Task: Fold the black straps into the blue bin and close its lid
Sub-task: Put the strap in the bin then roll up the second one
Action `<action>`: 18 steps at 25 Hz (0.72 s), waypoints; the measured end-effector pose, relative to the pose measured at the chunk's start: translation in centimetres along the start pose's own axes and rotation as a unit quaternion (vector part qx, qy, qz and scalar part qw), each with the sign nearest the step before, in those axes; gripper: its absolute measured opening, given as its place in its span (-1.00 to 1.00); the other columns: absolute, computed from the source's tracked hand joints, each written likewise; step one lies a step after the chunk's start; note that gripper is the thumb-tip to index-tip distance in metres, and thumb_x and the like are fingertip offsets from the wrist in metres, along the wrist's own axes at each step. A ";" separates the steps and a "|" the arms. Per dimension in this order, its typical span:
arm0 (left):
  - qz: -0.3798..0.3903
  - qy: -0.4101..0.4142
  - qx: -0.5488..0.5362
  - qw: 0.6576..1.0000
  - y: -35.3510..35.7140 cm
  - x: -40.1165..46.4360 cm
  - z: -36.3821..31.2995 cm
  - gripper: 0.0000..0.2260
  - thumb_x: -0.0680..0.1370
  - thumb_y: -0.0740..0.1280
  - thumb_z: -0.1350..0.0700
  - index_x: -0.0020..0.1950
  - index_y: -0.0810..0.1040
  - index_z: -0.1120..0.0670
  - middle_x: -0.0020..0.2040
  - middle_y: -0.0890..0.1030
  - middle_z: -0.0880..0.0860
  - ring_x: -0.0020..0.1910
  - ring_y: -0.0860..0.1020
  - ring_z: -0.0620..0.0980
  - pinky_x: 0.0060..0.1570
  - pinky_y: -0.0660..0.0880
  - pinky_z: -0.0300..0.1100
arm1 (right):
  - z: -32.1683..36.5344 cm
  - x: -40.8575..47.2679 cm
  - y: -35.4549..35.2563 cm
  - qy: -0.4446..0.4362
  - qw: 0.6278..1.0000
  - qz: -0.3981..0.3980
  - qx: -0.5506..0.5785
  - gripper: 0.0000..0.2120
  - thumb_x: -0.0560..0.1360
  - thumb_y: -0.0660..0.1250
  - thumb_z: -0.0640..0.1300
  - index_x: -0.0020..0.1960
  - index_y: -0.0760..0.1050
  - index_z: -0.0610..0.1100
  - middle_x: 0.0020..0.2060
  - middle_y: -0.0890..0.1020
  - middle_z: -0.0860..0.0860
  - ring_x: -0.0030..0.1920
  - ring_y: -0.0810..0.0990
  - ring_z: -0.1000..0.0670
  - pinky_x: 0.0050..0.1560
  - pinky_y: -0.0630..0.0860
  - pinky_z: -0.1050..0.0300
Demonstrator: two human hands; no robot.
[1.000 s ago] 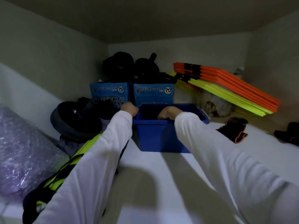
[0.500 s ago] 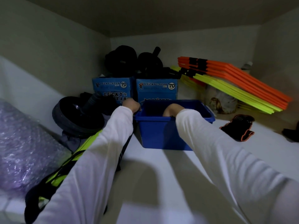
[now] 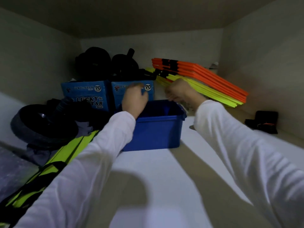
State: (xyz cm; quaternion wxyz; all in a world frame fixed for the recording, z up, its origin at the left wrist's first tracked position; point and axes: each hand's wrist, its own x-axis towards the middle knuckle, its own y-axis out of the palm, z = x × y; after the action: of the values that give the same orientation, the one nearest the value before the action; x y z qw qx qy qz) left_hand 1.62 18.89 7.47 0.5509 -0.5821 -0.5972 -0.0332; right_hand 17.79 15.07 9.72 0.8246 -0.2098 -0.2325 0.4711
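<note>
The blue bin [image 3: 158, 130] stands open on the white shelf, with no lid visible on it. My left hand [image 3: 134, 100] is raised over its left rear corner, fingers curled loosely and blurred. My right hand [image 3: 181, 92] hovers just above the bin's far right rim, fingers curled downward. Whether either hand holds anything is unclear. I cannot see into the bin, so no black straps show inside it.
Two blue "Lucky Star" boxes [image 3: 85, 94] stand behind the bin with black gear on top. Orange and yellow slats [image 3: 202, 76] lean at the back right. A black wheel [image 3: 42, 122] and a yellow-black bag [image 3: 49, 167] lie left. A black item [image 3: 263, 122] lies right.
Both hands have lifted out of the bin and now hover above its rim. The view has shifted, so the bin sits further right and lower.
</note>
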 end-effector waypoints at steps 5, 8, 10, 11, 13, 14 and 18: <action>0.190 0.235 -0.111 0.947 3.5 -4.7 -9.3 -0.76 0.56 0.24 0.20 0.18 0.59 0.16 0.11 0.57 0.13 -0.02 0.51 -0.03 -0.04 0.35 -0.27 | -10.2 -0.9 -9.1 0.076 0.971 -0.225 -0.018 -0.80 0.38 0.27 -0.20 -0.41 0.50 -0.19 -0.51 0.64 -0.12 -0.20 0.61 -0.19 -0.13 0.58 -0.07; 0.357 0.229 -0.066 0.903 7.5 -7.8 -10.6 -0.72 0.56 0.27 0.16 0.25 0.56 0.17 0.25 0.55 0.16 0.21 0.53 0.08 0.12 0.39 -0.23 | -15.1 -3.7 -8.2 0.135 0.974 -0.158 -0.092 -0.69 0.51 0.26 -0.19 -0.41 0.37 -0.10 -0.58 0.49 -0.01 -0.36 0.44 -0.05 -0.18 0.51 0.10; 0.424 0.192 -0.030 0.885 9.8 -9.6 -10.0 -0.65 0.57 0.26 0.09 0.35 0.48 0.12 0.37 0.45 0.12 0.33 0.45 0.07 0.26 0.36 -0.19 | -16.9 -4.6 -6.2 0.102 0.976 -0.096 -0.167 -0.80 0.53 0.28 -0.15 -0.24 0.52 -0.19 -0.29 0.57 -0.10 -0.16 0.53 -0.14 -0.18 0.44 0.11; 0.436 0.172 -0.023 0.883 10.7 -10.4 -9.5 -0.63 0.58 0.25 0.05 0.37 0.45 0.11 0.39 0.42 0.10 0.35 0.43 0.06 0.30 0.35 -0.16 | -17.7 -4.7 -5.2 0.078 0.976 -0.062 -0.193 -0.81 0.53 0.29 -0.12 0.00 0.57 -0.24 -0.06 0.61 -0.15 0.04 0.55 -0.16 -0.03 0.45 0.09; 0.441 0.148 -0.004 0.885 12.1 -11.2 -8.3 -0.59 0.58 0.22 -0.03 0.40 0.41 0.08 0.40 0.38 0.10 0.38 0.39 0.06 0.36 0.34 -0.10 | -18.3 -4.7 -3.4 0.075 0.972 0.004 -0.222 -0.59 0.54 0.28 -0.10 0.34 0.41 -0.22 0.27 0.51 -0.15 0.31 0.45 -0.17 0.26 0.37 0.08; 0.440 0.140 0.006 0.887 12.7 -11.5 -7.8 -0.56 0.58 0.21 -0.07 0.41 0.41 0.06 0.40 0.38 0.10 0.39 0.37 0.06 0.38 0.32 -0.09 | -18.6 -4.6 -2.8 0.088 0.969 0.022 -0.230 -0.54 0.54 0.26 -0.09 0.40 0.35 -0.20 0.33 0.47 -0.17 0.35 0.42 -0.18 0.32 0.34 0.06; 0.425 0.121 -0.014 0.897 13.7 -11.8 -7.0 -0.56 0.56 0.22 -0.12 0.39 0.43 0.03 0.38 0.39 0.08 0.41 0.33 0.04 0.39 0.29 -0.10 | -19.3 -5.0 -1.5 0.098 0.953 -0.006 -0.287 -0.60 0.54 0.21 -0.10 0.35 0.41 -0.18 0.28 0.51 -0.20 0.29 0.48 -0.20 0.21 0.42 0.01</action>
State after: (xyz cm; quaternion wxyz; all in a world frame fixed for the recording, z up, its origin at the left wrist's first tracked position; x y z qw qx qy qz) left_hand 12.62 10.67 -6.25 0.5725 -0.7794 -0.2215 0.1255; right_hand 27.79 7.56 -5.82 0.7508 -0.4817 -0.2773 0.3569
